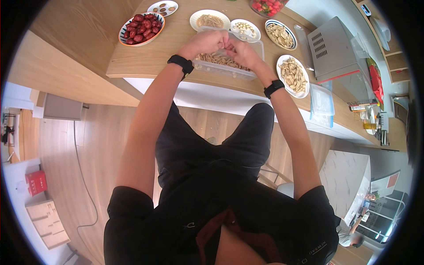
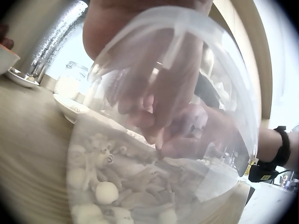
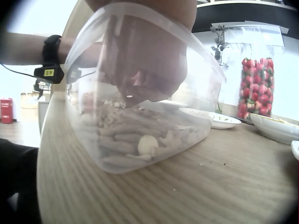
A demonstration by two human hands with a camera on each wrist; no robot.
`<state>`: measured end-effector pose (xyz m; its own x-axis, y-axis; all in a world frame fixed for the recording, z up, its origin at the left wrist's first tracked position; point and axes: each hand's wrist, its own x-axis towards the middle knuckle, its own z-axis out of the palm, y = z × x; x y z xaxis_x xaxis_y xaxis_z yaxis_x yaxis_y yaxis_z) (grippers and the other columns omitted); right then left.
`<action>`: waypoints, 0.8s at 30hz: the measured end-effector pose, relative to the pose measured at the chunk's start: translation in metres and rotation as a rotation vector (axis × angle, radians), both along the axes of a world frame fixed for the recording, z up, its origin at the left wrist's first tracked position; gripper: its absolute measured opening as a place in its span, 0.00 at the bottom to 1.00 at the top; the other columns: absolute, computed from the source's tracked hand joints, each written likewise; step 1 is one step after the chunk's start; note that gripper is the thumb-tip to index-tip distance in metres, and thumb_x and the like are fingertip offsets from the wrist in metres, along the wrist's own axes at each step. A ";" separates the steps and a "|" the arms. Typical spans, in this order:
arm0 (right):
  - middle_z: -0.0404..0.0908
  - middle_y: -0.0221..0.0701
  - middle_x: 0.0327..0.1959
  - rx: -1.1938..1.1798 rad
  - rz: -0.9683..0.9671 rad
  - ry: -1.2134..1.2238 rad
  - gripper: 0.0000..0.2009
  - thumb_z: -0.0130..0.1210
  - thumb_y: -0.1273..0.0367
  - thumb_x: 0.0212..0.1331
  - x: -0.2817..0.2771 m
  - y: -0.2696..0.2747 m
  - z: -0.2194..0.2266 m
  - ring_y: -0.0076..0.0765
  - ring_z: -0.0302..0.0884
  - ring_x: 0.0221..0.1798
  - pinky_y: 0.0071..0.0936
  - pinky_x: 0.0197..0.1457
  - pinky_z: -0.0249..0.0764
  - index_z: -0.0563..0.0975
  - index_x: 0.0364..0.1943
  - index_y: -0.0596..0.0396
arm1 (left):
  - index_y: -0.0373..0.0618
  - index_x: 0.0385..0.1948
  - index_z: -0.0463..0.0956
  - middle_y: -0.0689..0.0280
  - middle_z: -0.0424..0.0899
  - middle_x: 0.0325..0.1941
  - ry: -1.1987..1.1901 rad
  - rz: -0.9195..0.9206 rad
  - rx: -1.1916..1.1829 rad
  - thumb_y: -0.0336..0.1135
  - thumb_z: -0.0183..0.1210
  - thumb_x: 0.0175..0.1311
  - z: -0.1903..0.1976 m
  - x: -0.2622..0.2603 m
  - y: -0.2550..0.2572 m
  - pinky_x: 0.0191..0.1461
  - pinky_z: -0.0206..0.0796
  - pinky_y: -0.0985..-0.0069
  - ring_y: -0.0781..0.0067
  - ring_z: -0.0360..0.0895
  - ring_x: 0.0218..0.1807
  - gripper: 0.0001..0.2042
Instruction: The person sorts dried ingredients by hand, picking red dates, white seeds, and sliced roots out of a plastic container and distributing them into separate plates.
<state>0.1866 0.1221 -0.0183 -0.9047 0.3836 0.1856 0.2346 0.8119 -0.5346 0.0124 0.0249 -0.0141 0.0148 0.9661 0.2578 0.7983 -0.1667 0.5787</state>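
A clear plastic container [image 1: 260, 73] at the counter's front edge holds pale brown dried strips [image 1: 225, 61]. Through its wall, round whitish pieces [image 2: 107, 192] show among the strips. My left hand [image 1: 209, 43] and right hand [image 1: 244, 53] meet over the container, fingers curled and fingertips together. In the left wrist view, the left hand's fingers [image 2: 154, 112] reach down inside the rim. Both hands seem to pinch one small piece between their fingertips; mostly hidden, its kind I cannot tell. The right wrist view shows the fingers [image 3: 145, 88] through the plastic, just above the strips.
Behind the container stand a plate of thin pale strands [image 1: 209, 20] and a plate of whitish pieces [image 1: 245, 29]. Sliced food fills two dishes [image 1: 280, 35] [image 1: 293, 76] at right. A bowl of red dates [image 1: 142, 29] stands left, a strawberry jar [image 1: 267, 6] behind, a microwave [image 1: 331, 49] right.
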 end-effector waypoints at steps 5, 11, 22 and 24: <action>0.85 0.39 0.36 0.059 0.016 -0.061 0.10 0.60 0.67 0.57 -0.001 -0.001 0.002 0.46 0.83 0.40 0.38 0.46 0.78 0.79 0.41 0.54 | 0.45 0.36 0.73 0.62 0.82 0.30 0.011 0.010 0.000 0.26 0.57 0.57 -0.001 -0.002 0.002 0.37 0.69 0.67 0.61 0.80 0.35 0.07; 0.85 0.38 0.35 0.138 0.028 -0.141 0.08 0.60 0.69 0.55 -0.001 -0.003 0.002 0.47 0.82 0.38 0.39 0.44 0.77 0.80 0.39 0.51 | 0.47 0.34 0.76 0.62 0.84 0.33 0.267 0.036 -0.220 0.32 0.59 0.55 0.010 0.005 0.002 0.38 0.70 0.65 0.58 0.80 0.37 0.06; 0.84 0.40 0.34 -0.015 0.099 -0.174 0.07 0.58 0.72 0.53 0.001 0.003 -0.007 0.48 0.81 0.40 0.39 0.44 0.76 0.79 0.36 0.55 | 0.46 0.31 0.77 0.60 0.84 0.34 0.395 -0.082 -0.275 0.29 0.61 0.46 0.003 0.003 -0.001 0.42 0.69 0.61 0.55 0.80 0.41 0.08; 0.84 0.41 0.34 0.018 0.086 -0.202 0.06 0.58 0.72 0.53 0.000 0.003 -0.005 0.48 0.81 0.40 0.40 0.44 0.76 0.79 0.36 0.55 | 0.45 0.28 0.75 0.60 0.83 0.31 0.396 -0.085 -0.261 0.28 0.61 0.46 0.000 0.001 0.000 0.40 0.68 0.60 0.55 0.79 0.39 0.07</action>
